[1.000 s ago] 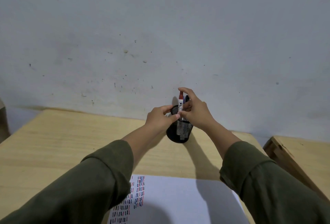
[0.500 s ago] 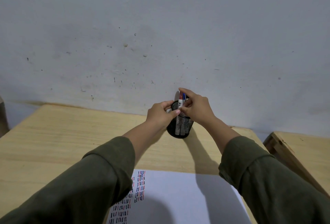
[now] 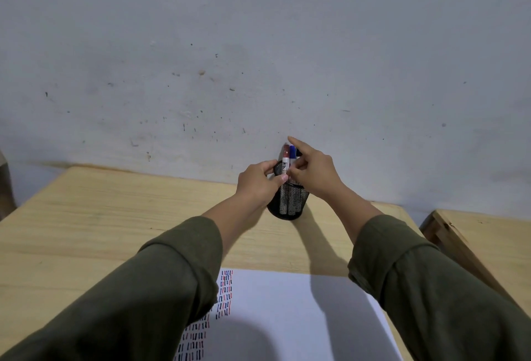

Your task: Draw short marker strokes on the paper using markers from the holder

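A black mesh holder (image 3: 290,202) stands at the table's far edge by the wall. Three markers stick out of it: a red marker (image 3: 286,156), a blue marker (image 3: 292,153) and a dark-capped marker (image 3: 298,153). My left hand (image 3: 258,182) grips the holder's rim from the left. My right hand (image 3: 314,173) is at the markers from the right, thumb against the red marker's white barrel and index finger stretched out over the caps. The white paper (image 3: 287,303) lies near me, with rows of short red, blue and black strokes along its left side.
The wooden table (image 3: 115,217) carries the holder and the paper. The grey wall (image 3: 258,58) rises right behind the holder. A second wooden table (image 3: 482,240) stands at the right across a narrow gap. My sleeves cover part of the paper.
The red marker, held higher above the holder a second ago, has gone down into it and now stands level with the blue one. Both hands stay at the holder.
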